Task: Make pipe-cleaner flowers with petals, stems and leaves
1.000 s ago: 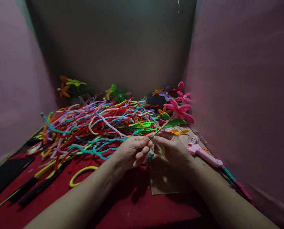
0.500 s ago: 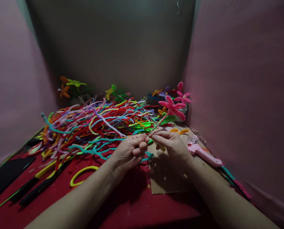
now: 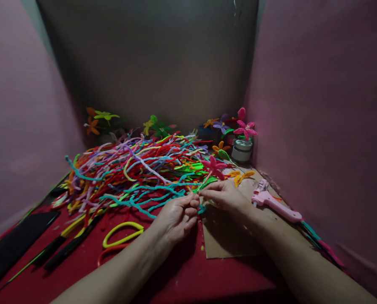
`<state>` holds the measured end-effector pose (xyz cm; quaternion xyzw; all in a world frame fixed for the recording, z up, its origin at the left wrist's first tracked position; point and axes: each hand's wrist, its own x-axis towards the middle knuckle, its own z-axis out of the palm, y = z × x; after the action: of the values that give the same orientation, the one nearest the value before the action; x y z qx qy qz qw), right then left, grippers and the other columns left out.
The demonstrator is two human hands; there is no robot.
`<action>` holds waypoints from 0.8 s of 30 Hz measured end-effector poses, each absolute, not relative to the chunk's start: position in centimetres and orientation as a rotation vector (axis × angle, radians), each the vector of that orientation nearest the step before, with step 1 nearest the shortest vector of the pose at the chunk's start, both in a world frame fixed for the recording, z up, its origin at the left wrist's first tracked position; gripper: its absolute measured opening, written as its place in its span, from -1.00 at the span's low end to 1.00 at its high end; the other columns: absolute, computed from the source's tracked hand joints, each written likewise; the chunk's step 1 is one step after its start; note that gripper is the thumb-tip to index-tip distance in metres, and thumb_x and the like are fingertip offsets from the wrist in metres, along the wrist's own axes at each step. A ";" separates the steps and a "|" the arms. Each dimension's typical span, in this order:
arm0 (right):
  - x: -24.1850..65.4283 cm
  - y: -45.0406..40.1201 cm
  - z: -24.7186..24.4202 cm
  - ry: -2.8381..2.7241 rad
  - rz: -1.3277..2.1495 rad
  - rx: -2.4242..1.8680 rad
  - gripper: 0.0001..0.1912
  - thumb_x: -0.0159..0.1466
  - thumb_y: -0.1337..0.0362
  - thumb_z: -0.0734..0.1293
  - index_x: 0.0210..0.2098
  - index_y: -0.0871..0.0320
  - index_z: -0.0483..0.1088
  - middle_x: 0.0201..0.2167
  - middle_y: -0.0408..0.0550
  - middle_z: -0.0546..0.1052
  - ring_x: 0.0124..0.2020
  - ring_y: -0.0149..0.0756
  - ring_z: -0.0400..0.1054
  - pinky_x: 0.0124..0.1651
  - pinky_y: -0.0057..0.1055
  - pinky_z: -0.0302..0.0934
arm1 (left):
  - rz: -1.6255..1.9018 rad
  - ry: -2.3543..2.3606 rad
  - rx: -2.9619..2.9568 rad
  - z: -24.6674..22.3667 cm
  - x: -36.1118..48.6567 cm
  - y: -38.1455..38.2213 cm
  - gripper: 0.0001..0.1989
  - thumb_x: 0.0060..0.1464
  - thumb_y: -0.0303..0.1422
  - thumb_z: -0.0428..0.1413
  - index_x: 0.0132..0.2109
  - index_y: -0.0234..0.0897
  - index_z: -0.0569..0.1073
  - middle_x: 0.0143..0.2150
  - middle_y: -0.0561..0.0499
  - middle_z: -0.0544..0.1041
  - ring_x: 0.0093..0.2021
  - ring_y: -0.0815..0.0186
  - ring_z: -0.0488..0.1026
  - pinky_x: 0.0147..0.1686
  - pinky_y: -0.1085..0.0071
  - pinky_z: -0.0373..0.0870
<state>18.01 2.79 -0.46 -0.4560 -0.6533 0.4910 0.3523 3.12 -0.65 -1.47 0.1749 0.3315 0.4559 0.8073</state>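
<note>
Between my two hands is a pink pipe cleaner flower (image 3: 213, 167), its stem slanting down to my fingertips. My left hand (image 3: 178, 213) pinches the stem low down, with the other fingers curled in. My right hand (image 3: 223, 194) is closed at the same spot, thumb and forefinger pressed on the stem where a green leaf (image 3: 209, 182) joins it. The fingers hide the lower end of the stem. Just behind them spreads a heap of coloured pipe cleaners (image 3: 144, 164).
A pink glue gun (image 3: 277, 205) lies right, beside a piece of cardboard (image 3: 226, 240). Yellow-handled scissors (image 3: 123, 234) rest on the red cloth, with black-and-yellow pliers-like handles (image 3: 64, 240) further left. A white pot (image 3: 241, 151) holding a pink flower stands at the back right.
The flower has come down and nearer to my hands, its head now lower and tilted away. My right hand has shifted slightly, and green now shows at my fingertips. The view has moved a little.
</note>
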 end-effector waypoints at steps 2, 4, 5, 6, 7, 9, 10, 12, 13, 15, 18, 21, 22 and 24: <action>18.0 2.9 -0.6 -1.745 1.245 -1.219 -0.77 0.05 0.20 0.30 -0.52 0.26 0.48 -0.76 -0.25 0.18 -0.72 -0.57 -0.07 -0.66 -0.52 -0.21 | 1.010 0.736 0.409 -1.7 3.0 -0.5 -0.87 0.15 -0.47 -0.08 -0.36 -0.39 0.29 -0.59 0.14 0.25 -0.77 0.62 0.09 -0.84 0.68 0.00; 18.0 2.8 -0.6 -1.787 1.199 -1.220 -0.75 0.06 0.19 0.29 -0.51 0.26 0.48 -0.74 -0.22 0.22 -0.70 -0.55 -0.03 -0.65 -0.52 -0.19 | 1.015 0.757 0.506 -1.5 2.5 -1.0 -0.84 0.15 -0.39 -0.06 -0.32 -0.41 0.33 -0.56 0.11 0.30 -0.74 0.60 0.14 -0.81 0.67 0.07; 18.1 2.6 -0.6 -1.797 1.174 -1.211 -0.73 0.07 0.17 0.28 -0.51 0.26 0.49 -0.73 -0.20 0.24 -0.69 -0.53 0.00 -0.64 -0.52 -0.17 | 1.010 0.769 0.566 -1.3 2.2 -1.5 -0.81 0.14 -0.35 -0.05 -0.29 -0.42 0.34 -0.55 0.09 0.32 -0.73 0.58 0.17 -0.80 0.65 0.09; 18.1 2.5 -0.6 -1.822 1.147 -1.205 -0.73 0.06 0.14 0.31 -0.51 0.26 0.49 -0.69 -0.17 0.30 -0.65 -0.50 0.06 -0.62 -0.52 -0.13 | 0.990 0.793 0.671 -1.1 1.7 -2.2 -0.78 0.13 -0.31 -0.04 -0.25 -0.42 0.36 -0.54 0.08 0.34 -0.72 0.56 0.19 -0.79 0.63 0.12; 18.2 2.4 -0.7 -1.836 1.124 -1.185 -0.72 0.05 0.12 0.32 -0.50 0.25 0.50 -0.62 -0.11 0.37 -0.59 -0.46 0.14 -0.59 -0.52 -0.08 | 1.009 0.825 0.713 -0.8 1.2 -3.0 -0.77 0.10 -0.30 -0.01 -0.24 -0.42 0.38 -0.54 0.08 0.34 -0.74 0.56 0.16 -0.81 0.62 0.10; 18.5 2.4 -1.0 -1.842 1.146 -1.150 -0.70 0.06 0.08 0.33 -0.48 0.22 0.50 -0.52 -0.05 0.45 -0.52 -0.40 0.21 -0.55 -0.51 -0.02 | 1.071 0.894 0.764 -0.3 -0.1 -5.0 -0.81 0.05 -0.34 0.05 -0.25 -0.41 0.40 -0.50 0.04 0.40 -0.73 0.54 0.18 -0.82 0.60 0.08; 18.6 2.5 -1.2 -1.827 1.186 -1.155 -0.67 0.06 0.04 0.32 -0.44 0.20 0.51 -0.54 -0.06 0.45 -0.57 -0.42 0.18 -0.58 -0.50 -0.06 | 1.106 0.939 0.788 0.0 -0.9 -6.0 -0.82 0.04 -0.34 0.07 -0.26 -0.39 0.41 -0.51 0.05 0.41 -0.73 0.55 0.19 -0.81 0.61 0.07; 18.7 2.7 -1.7 -1.800 1.261 -1.188 -0.62 0.06 -0.02 0.31 -0.38 0.17 0.52 -0.66 -0.12 0.37 -0.68 -0.48 0.04 -0.64 -0.50 -0.19 | 1.170 1.148 0.956 0.5 -2.9 -7.9 -0.83 0.02 -0.31 0.08 -0.26 -0.34 0.39 -0.52 0.07 0.42 -0.71 0.54 0.21 -0.78 0.63 0.03; 18.8 2.8 -2.0 -1.795 1.267 -1.191 -0.61 0.05 -0.03 0.30 -0.38 0.17 0.52 -0.71 -0.14 0.32 -0.70 -0.49 0.00 -0.65 -0.50 -0.23 | 1.205 1.315 1.057 0.7 -4.3 -8.7 -0.82 0.01 -0.29 0.09 -0.26 -0.33 0.39 -0.54 0.09 0.41 -0.70 0.54 0.23 -0.75 0.62 0.04; 18.9 3.0 -2.2 -1.795 1.267 -1.192 -0.61 0.03 -0.03 0.32 -0.38 0.16 0.53 -0.69 -0.13 0.35 -0.70 -0.49 0.01 -0.66 -0.50 -0.22 | 1.259 1.643 1.234 0.8 -7.7 -9.7 -0.81 -0.01 -0.29 0.08 -0.28 -0.33 0.40 -0.51 0.10 0.41 -0.63 0.50 0.28 -0.62 0.57 0.20; 18.9 3.0 -2.5 -1.765 1.238 -1.192 -0.63 0.02 -0.03 0.32 -0.40 0.15 0.53 -0.63 -0.09 0.40 -0.69 -0.49 0.04 -0.66 -0.51 -0.16 | 1.205 2.215 1.518 0.4 -13.9 -10.4 -0.77 -0.03 -0.28 0.03 -0.23 -0.30 0.42 -0.31 0.00 0.50 -0.33 0.32 0.43 -0.32 0.45 0.32; 18.9 3.1 -2.7 -1.717 1.242 -1.203 -0.64 0.02 -0.02 0.33 -0.39 0.14 0.53 -0.59 -0.06 0.44 -0.69 -0.49 0.06 -0.67 -0.52 -0.14 | 0.799 2.642 1.585 -0.2 -18.8 -11.0 -0.74 -0.03 -0.29 -0.02 -0.20 -0.27 0.44 -0.23 -0.05 0.52 -0.21 0.21 0.44 -0.23 0.37 0.30; 18.8 3.1 -2.8 -1.707 1.243 -1.206 -0.65 0.03 -0.01 0.33 -0.39 0.13 0.53 -0.58 -0.05 0.45 -0.69 -0.49 0.07 -0.67 -0.52 -0.14 | 0.676 2.697 1.592 -0.3 -19.7 -11.3 -0.73 -0.02 -0.28 -0.02 -0.19 -0.27 0.44 -0.22 -0.05 0.52 -0.21 0.20 0.44 -0.24 0.36 0.30; 18.8 3.1 -2.9 -1.701 1.237 -1.200 -0.65 0.03 -0.01 0.32 -0.40 0.13 0.53 -0.56 -0.03 0.47 -0.69 -0.48 0.09 -0.68 -0.52 -0.15 | 0.543 2.710 1.629 -0.6 -20.2 -11.9 -0.71 0.00 -0.24 -0.04 -0.18 -0.26 0.43 -0.23 -0.05 0.52 -0.23 0.20 0.44 -0.25 0.35 0.30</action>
<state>18.80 3.07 -2.93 -0.4637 -0.6576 0.4780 0.3523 -20.23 -11.87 -0.57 0.5076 0.8442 0.1690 -0.0332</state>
